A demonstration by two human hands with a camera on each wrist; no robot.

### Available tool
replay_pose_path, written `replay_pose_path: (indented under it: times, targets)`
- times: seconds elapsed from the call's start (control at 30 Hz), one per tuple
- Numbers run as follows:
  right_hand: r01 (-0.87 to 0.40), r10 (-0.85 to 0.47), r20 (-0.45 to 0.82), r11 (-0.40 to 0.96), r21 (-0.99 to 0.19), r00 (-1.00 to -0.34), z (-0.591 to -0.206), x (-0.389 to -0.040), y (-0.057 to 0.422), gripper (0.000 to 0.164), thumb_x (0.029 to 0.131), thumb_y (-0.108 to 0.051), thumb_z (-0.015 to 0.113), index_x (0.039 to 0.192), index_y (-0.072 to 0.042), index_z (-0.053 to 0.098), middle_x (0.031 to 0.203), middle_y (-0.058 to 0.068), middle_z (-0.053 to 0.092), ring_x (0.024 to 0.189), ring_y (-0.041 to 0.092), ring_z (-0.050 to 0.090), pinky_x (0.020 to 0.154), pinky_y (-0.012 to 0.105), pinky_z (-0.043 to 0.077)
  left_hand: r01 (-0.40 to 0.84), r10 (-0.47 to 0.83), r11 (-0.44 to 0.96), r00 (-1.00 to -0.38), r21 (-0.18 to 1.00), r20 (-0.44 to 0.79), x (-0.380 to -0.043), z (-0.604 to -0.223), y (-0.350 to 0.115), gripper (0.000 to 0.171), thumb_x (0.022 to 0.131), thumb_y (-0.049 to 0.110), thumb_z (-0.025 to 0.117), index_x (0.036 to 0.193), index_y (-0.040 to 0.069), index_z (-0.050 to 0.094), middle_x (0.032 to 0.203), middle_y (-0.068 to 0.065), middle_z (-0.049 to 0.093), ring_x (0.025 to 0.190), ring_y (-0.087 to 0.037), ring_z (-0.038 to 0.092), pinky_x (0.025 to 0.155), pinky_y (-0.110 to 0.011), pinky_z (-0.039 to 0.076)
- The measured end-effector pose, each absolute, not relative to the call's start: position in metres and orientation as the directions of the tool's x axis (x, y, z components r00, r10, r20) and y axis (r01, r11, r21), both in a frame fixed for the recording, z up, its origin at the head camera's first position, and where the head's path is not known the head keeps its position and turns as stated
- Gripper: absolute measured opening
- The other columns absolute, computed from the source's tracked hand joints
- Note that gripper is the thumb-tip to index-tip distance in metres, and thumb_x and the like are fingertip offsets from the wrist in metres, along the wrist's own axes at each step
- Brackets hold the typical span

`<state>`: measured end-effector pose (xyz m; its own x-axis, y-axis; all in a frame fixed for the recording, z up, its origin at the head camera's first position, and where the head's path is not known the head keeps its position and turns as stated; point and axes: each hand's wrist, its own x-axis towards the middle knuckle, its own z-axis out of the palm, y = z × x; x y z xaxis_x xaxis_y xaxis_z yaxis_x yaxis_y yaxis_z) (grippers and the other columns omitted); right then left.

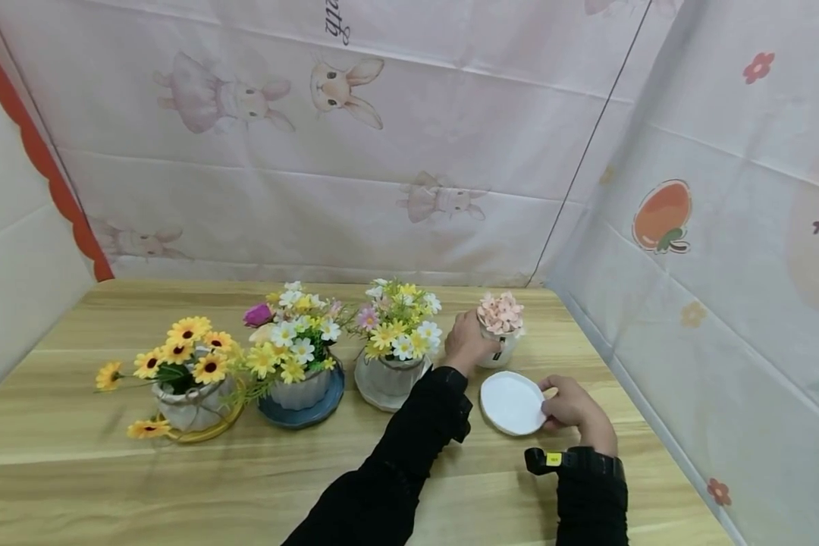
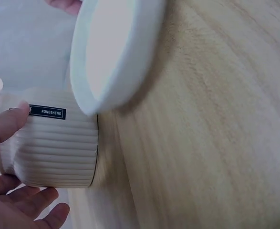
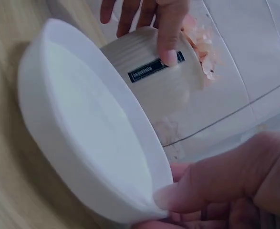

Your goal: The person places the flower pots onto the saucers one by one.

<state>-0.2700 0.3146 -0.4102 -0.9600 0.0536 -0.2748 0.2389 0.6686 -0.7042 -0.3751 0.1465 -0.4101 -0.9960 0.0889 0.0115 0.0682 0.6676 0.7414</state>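
Note:
My left hand (image 1: 469,343) grips the side of a cream ribbed flower pot (image 2: 58,143) with a dark label, its thumb lying across the label. Pale pink flowers (image 1: 500,312) fill the pot's top. In front of the pot, my right hand (image 1: 573,409) pinches the right rim of a white round saucer (image 1: 512,403) between thumb and fingers. The right wrist view shows the thumb on the saucer's (image 3: 97,119) rim and the fingers beneath it. Nothing lies on the saucer, which is close over the wooden table.
To the left, three potted flower arrangements stand on saucers: yellow sunflowers (image 1: 189,345) on a yellow one, mixed flowers (image 1: 290,337) on a blue saucer (image 1: 300,415), and daisies (image 1: 403,322) on a pale saucer (image 1: 365,390). Printed cloth walls (image 1: 355,220) border the wooden table (image 1: 143,500).

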Motion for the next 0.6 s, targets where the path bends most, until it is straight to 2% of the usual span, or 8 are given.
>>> replay_pose_path:
  times: [0.17, 0.47, 0.6]
  targets:
    - [0.204, -0.031, -0.304, 0.677, -0.707, -0.952, -0.413, -0.275, 0.301, 0.04, 0.07, 0.014, 0.052, 0.109, 0.007, 0.053, 0.064, 0.013, 0.056, 0.048, 0.017, 0.056, 0.047, 0.029, 0.05, 0.059, 0.066, 0.678, -0.998, 0.733, 0.019, -0.375, -0.409, 0.145, 0.072, 0.069, 0.041, 0.081, 0.128, 0.013, 0.051, 0.117, -0.005, 0.051, 0.099, -0.023, 0.054, 0.081, -0.035, 0.045]
    - [0.223, -0.049, -0.36, 0.705, -0.674, -0.932, -0.414, -0.278, 0.287, 0.04, 0.069, 0.015, 0.054, 0.107, 0.002, 0.056, 0.065, 0.014, 0.056, 0.047, 0.017, 0.055, 0.046, 0.028, 0.049, 0.061, 0.066, 0.675, -0.998, 0.736, 0.022, -0.373, -0.408, 0.142, 0.074, 0.068, 0.041, 0.082, 0.128, 0.013, 0.049, 0.12, -0.006, 0.049, 0.099, -0.022, 0.054, 0.08, -0.035, 0.045]
    - [0.217, -0.059, -0.366, 0.713, -0.667, -0.929, -0.414, -0.279, 0.284, 0.038, 0.069, 0.014, 0.054, 0.105, 0.0, 0.057, 0.066, 0.012, 0.057, 0.047, 0.016, 0.054, 0.046, 0.027, 0.048, 0.084, 0.096, 0.627, -0.995, 0.774, 0.031, -0.373, -0.409, 0.139, 0.077, 0.069, 0.037, 0.083, 0.13, 0.01, 0.045, 0.121, -0.007, 0.048, 0.102, -0.023, 0.053, 0.082, -0.036, 0.045]
